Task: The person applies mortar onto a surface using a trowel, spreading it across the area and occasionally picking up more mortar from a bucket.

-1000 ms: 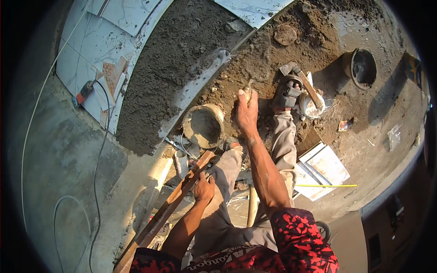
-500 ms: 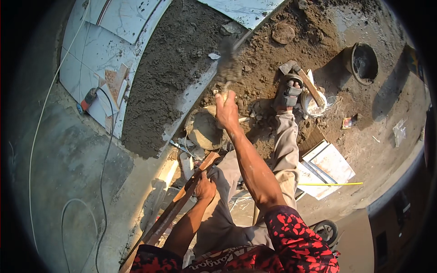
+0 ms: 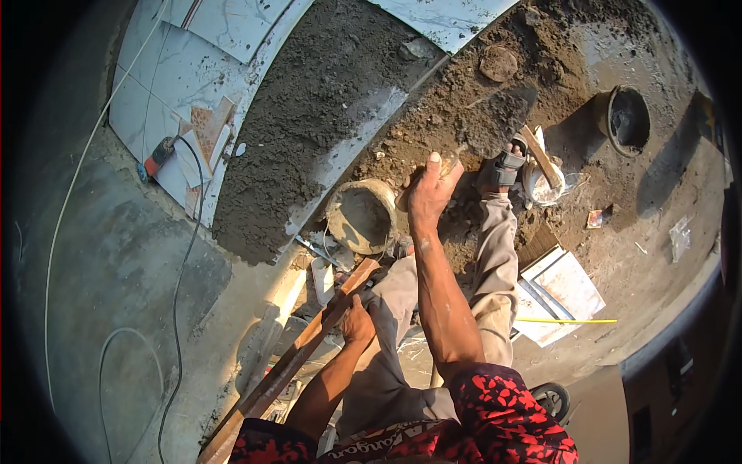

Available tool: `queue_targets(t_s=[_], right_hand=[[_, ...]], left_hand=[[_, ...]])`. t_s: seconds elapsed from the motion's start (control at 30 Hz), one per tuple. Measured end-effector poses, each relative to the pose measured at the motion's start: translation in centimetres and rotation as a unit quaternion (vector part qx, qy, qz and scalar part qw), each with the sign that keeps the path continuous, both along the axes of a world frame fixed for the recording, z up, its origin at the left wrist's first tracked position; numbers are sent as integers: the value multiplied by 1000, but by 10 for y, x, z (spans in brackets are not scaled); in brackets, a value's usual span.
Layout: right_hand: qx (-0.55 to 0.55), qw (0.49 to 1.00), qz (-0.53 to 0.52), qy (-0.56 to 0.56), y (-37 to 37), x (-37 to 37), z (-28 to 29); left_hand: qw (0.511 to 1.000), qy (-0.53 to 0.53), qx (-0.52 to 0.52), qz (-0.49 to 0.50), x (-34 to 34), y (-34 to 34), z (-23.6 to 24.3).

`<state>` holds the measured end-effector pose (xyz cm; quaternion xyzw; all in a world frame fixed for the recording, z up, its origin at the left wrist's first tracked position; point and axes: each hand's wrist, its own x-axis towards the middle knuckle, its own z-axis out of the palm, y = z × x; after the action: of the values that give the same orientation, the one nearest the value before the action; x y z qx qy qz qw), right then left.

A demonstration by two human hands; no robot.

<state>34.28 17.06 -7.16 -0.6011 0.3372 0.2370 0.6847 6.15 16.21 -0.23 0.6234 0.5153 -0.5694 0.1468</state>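
My right hand [image 3: 434,189] is closed around the handle of a trowel, held out over the loose soil near my sandalled foot [image 3: 506,164]. A heap of wet mortar [image 3: 495,124] covers most of the trowel's blade [image 3: 528,97]. My left hand [image 3: 357,322] grips a long reddish-brown wooden board [image 3: 309,340], which slants down beside my left leg. Left of my right hand stands a round bucket [image 3: 337,209] with grey matter inside. Beyond it, a bed of spread mortar [image 3: 294,131] lies between tiles and a pale straight edge.
White veined tiles [image 3: 147,85] lie at the far left, carrying a power tool [image 3: 161,153] with a trailing black cord [image 3: 179,286]. To the right are a wooden handle [image 3: 543,158], a dark bucket [image 3: 627,120], stacked tiles [image 3: 570,288] and a yellow rod [image 3: 572,320].
My right hand has swung the trowel rightward from the mortar bed's edge to above the soil by my foot. The left hand keeps its grip on the board.
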Motion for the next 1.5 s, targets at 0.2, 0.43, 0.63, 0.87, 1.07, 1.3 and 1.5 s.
queue_targets(t_s=[0.2, 0.43, 0.63, 0.87, 1.07, 1.3, 1.5], right_hand=[[-110, 930, 341, -81, 16, -32, -24], [-163, 931, 327, -3, 4, -8, -51], [-64, 991, -72, -97, 9, 0, 2], [-132, 966, 190, -115, 19, -12, 4], [-101, 836, 536, -59, -15, 7, -36], [-134, 922, 228, -284, -17, 105, -47], [-166, 748, 556, -324, -25, 123, -64]], left_hand=[[999, -47, 4, -16, -7, -8, -6], [998, -67, -8, -3, -12, -26, -18], [996, -91, 3, 3, -27, -13, -11], [989, -143, 32, 13, -24, -15, -4], [997, -71, 2, 40, -15, -21, -8], [991, -90, -13, 97, -15, -23, -10], [990, -83, -6, 118, -9, -28, -2]])
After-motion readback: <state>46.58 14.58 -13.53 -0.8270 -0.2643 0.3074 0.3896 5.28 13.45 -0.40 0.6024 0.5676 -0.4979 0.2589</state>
